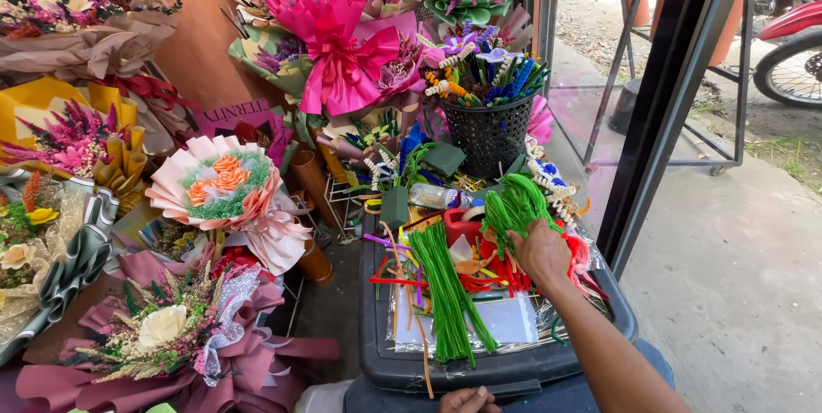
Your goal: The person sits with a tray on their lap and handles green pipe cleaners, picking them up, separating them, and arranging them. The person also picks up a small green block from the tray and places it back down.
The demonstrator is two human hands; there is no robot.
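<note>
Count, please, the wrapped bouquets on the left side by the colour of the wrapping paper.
Yellow wrap: 1
Beige wrap: 1
Peach and white wrap: 1
Mauve wrap: 1
Grey wrap: 1
Total: 5

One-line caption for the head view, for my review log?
Right hand grasps a bunch of green pipe cleaners over a dark tray of craft stems; left hand rests at the tray's near edge.
</note>
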